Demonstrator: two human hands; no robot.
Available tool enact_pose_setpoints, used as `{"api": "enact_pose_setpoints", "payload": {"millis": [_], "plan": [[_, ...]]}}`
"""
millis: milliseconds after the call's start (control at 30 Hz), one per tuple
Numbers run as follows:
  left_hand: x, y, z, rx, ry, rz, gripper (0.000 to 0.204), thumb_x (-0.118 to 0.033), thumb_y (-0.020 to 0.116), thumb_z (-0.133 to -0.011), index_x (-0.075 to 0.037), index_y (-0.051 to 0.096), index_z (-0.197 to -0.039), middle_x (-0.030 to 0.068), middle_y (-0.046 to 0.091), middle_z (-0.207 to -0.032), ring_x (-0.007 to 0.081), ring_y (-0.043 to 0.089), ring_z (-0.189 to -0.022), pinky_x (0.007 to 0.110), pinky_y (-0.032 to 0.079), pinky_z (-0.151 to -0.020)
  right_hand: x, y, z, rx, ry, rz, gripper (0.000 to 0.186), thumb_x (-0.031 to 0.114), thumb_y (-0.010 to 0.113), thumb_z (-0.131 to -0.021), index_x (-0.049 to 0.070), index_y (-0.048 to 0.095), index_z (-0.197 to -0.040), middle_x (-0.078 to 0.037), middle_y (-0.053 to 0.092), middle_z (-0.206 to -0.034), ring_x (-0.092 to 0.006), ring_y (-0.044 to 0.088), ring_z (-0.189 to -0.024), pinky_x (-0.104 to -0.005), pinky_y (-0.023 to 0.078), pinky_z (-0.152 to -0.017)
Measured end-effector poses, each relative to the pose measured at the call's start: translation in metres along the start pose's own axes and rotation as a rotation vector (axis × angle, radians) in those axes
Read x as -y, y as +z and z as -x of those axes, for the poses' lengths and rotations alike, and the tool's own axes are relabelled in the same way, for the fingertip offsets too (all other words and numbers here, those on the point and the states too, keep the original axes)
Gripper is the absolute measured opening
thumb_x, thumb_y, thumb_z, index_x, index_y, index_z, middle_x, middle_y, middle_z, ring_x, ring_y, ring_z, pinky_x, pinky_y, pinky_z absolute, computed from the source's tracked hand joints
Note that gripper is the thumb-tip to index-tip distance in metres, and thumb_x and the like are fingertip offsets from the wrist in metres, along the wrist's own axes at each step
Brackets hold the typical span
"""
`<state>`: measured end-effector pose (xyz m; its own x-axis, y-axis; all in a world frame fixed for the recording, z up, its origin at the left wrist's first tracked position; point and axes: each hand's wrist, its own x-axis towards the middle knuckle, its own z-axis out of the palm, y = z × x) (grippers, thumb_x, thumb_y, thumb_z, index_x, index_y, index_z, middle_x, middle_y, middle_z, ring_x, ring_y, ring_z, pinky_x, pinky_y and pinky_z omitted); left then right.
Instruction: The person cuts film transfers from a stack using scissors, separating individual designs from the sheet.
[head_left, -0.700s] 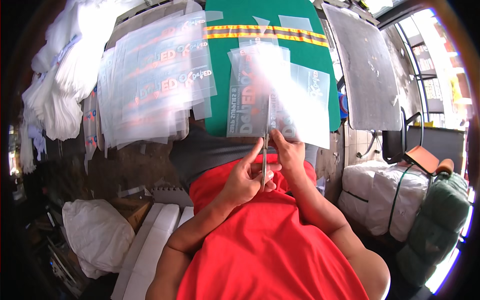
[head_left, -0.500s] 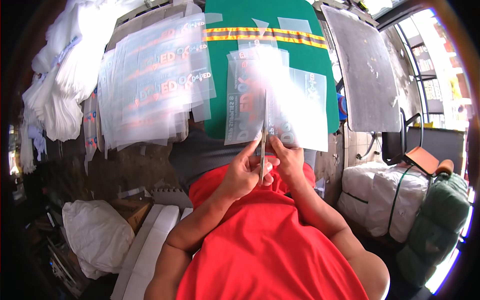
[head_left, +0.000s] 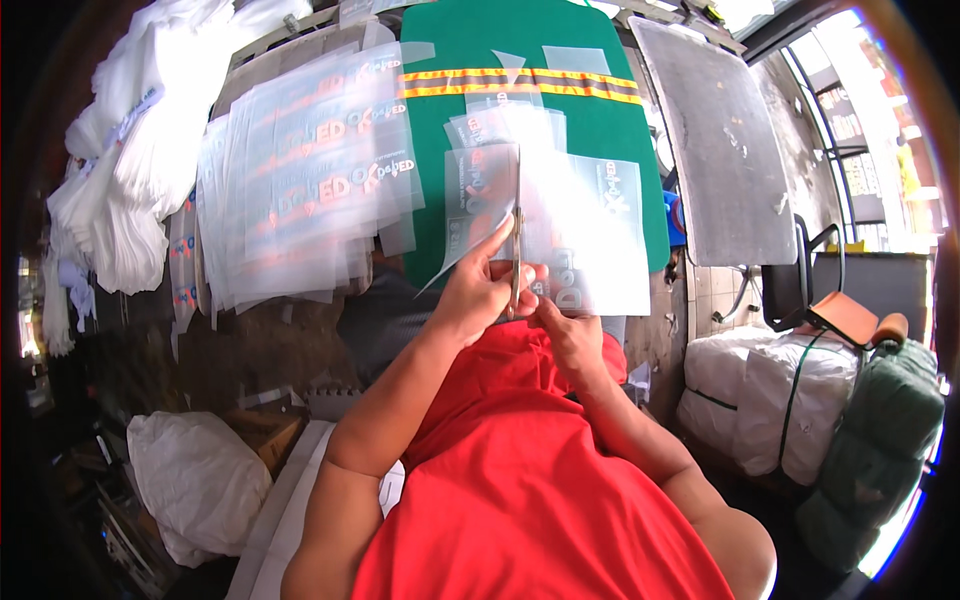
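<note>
My left hand (head_left: 478, 290) is closed round a pair of metal scissors (head_left: 518, 225), whose blades point away from me. The blades lie along a translucent printed plastic sheet (head_left: 605, 245), between its left part and its wider right part. That left part bends away beside my left fingers. My right hand (head_left: 570, 338) pinches the sheet's near edge, close to the scissor handles. Under the sheet is a green board (head_left: 590, 125) with an orange and yellow striped band (head_left: 590, 88) across it. Glare washes out the middle of the sheet.
A pile of similar printed sheets (head_left: 320, 180) lies on the left. White bundled material (head_left: 140, 190) hangs at the far left. On the right stand a grey panel (head_left: 710, 150), a chair (head_left: 840, 318) and wrapped white bales (head_left: 790, 400). Small plastic scraps (head_left: 575, 60) lie on the board.
My left hand and the scissors have moved farther forward along the sheet. The sheet's left part now bends away from the rest. My right hand has come slightly nearer to me.
</note>
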<state>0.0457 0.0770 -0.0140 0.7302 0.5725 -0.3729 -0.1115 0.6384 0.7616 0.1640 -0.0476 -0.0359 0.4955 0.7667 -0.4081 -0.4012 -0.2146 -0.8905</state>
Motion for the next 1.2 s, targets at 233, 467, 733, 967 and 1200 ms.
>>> {"api": "enact_pose_setpoints", "payload": {"millis": [233, 467, 733, 967, 1200], "plan": [[-0.028, 0.004, -0.046, -0.034, 0.075, -0.117, 0.078, -0.008, 0.064, -0.095, -0.012, 0.019, -0.159, 0.0167, 0.070, -0.108, 0.0129, 0.066, -0.070, 0.028, 0.058, -0.063, -0.005, -0.009, 0.009, -0.091, 0.059, -0.037, 0.023, 0.004, 0.066, -0.092, -0.003, 0.061, -0.113, -0.008, 0.068, -0.094, -0.0153, 0.066, -0.076, -0.0285, 0.056, -0.068], [-0.009, 0.046, 0.034, 0.368, -0.005, 0.008, 0.079, -0.006, 0.062, -0.097, -0.010, 0.015, -0.159, 0.0145, 0.071, -0.103, 0.0134, 0.066, -0.069, 0.027, 0.054, -0.063, 0.037, -0.031, -0.003, -0.073, -0.006, -0.175, 0.018, 0.005, 0.066, -0.094, -0.002, 0.064, -0.110, -0.009, 0.069, -0.094, -0.0160, 0.068, -0.080, -0.0282, 0.056, -0.069], [-0.027, -0.022, 0.044, -0.241, 0.444, -1.014, 0.086, 0.010, 0.064, -0.079, -0.005, 0.026, -0.156, 0.0142, 0.072, -0.091, 0.0193, 0.069, -0.068, 0.027, 0.054, -0.066, 0.030, -0.030, -0.023, -0.055, -0.061, -0.295, 0.016, 0.005, 0.068, -0.091, -0.001, 0.062, -0.104, -0.009, 0.067, -0.083, -0.0187, 0.067, -0.070, -0.0295, 0.055, -0.064], [-0.002, -0.028, 0.029, -0.296, 0.415, -0.489, 0.080, 0.001, 0.068, -0.089, -0.009, 0.026, -0.157, 0.0092, 0.072, -0.086, 0.0101, 0.065, -0.069, 0.026, 0.052, -0.062, 0.010, 0.038, -0.015, 0.114, -0.138, -0.123, 0.047, 0.011, 0.073, -0.091, -0.002, 0.051, -0.130, -0.011, 0.069, -0.096, -0.0200, 0.069, -0.076, -0.0310, 0.059, -0.065], [-0.028, -0.058, 0.029, -0.307, 0.202, -0.434, 0.078, 0.002, 0.071, -0.088, -0.008, 0.032, -0.155, 0.0031, 0.066, -0.078, 0.0053, 0.055, -0.060, 0.022, 0.046, -0.051, 0.015, 0.023, -0.004, 0.103, 0.003, -0.233, 0.040, 0.016, 0.068, -0.094, -0.002, 0.053, -0.126, -0.011, 0.066, -0.098, -0.0170, 0.065, -0.075, -0.0267, 0.051, -0.060]]}}
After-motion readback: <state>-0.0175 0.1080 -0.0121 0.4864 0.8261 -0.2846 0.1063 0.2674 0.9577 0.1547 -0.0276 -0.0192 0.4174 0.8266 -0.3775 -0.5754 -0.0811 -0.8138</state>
